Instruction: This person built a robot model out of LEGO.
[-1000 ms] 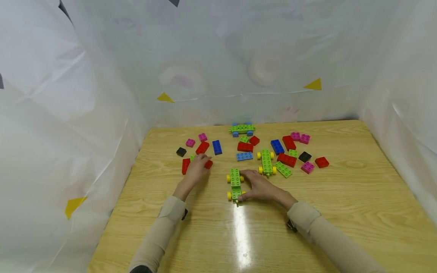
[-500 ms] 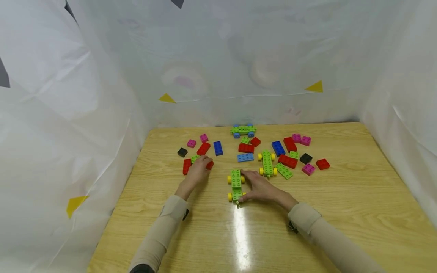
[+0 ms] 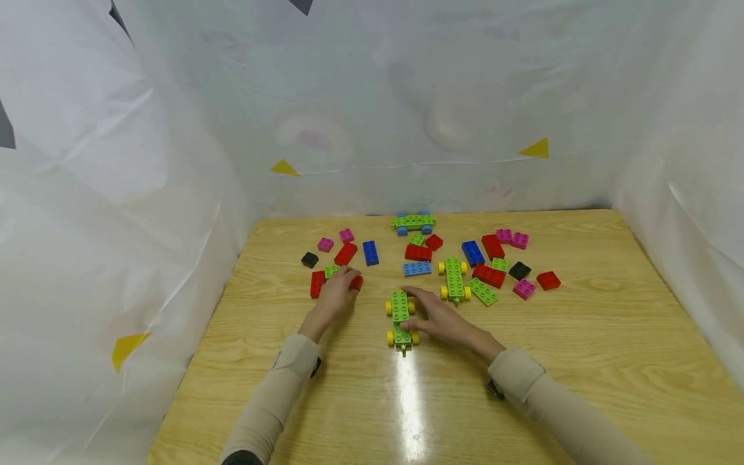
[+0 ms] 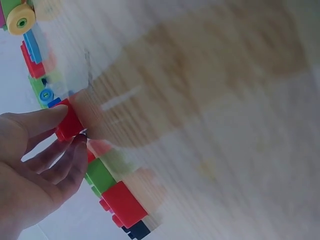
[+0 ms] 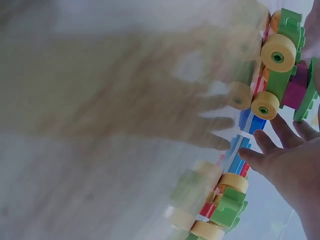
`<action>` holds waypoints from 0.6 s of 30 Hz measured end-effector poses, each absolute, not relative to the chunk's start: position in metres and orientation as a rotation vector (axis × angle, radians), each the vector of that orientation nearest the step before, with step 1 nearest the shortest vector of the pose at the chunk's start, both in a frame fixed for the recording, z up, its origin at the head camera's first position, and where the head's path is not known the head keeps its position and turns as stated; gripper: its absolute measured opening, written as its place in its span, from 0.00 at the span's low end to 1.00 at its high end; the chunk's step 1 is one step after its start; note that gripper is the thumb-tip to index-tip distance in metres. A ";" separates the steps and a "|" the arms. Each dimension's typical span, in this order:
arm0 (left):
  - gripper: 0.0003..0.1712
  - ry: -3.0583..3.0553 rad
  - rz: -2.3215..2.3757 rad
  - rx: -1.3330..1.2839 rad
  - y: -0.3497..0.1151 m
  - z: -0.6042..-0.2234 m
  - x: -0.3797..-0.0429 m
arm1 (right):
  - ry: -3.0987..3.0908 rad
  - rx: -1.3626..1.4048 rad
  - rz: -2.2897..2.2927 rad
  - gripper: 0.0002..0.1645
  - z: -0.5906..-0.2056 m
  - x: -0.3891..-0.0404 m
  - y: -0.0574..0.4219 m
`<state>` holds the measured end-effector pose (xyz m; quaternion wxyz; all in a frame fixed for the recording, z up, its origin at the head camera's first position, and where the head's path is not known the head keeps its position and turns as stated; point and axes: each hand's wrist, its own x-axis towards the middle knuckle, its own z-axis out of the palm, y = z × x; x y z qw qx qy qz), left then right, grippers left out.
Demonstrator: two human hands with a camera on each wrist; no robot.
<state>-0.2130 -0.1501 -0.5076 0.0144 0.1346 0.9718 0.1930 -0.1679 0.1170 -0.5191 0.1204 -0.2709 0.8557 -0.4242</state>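
My left hand (image 3: 334,297) pinches a small red brick (image 4: 69,120) between thumb and fingertips, low over the table among loose bricks. My right hand (image 3: 446,321) is spread beside a green car base with yellow wheels (image 3: 400,309). Its thumb lies over the middle of that car, and its fingers reach past the far end, loosely bent. A raised green plate (image 5: 306,97) sits on a magenta brick (image 5: 296,86) on this car. Whether the right fingertips touch it cannot be told.
A second yellow-wheeled base (image 3: 454,279) stands just right of the car. Behind is a blue-wheeled green base (image 3: 414,221). Loose bricks lie around, including a light blue brick (image 3: 417,268), a red brick (image 3: 489,276) and a black brick (image 3: 310,259) on the wooden table (image 3: 279,400).
My right thumb has moved from the car's near end up to its middle, and the right fingers have loosened. The left hand has stayed at the red brick.
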 end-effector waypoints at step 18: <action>0.21 2.999 1.003 0.451 -0.142 -0.496 -0.207 | 2.499 -0.732 -1.254 0.52 -0.521 -0.168 0.117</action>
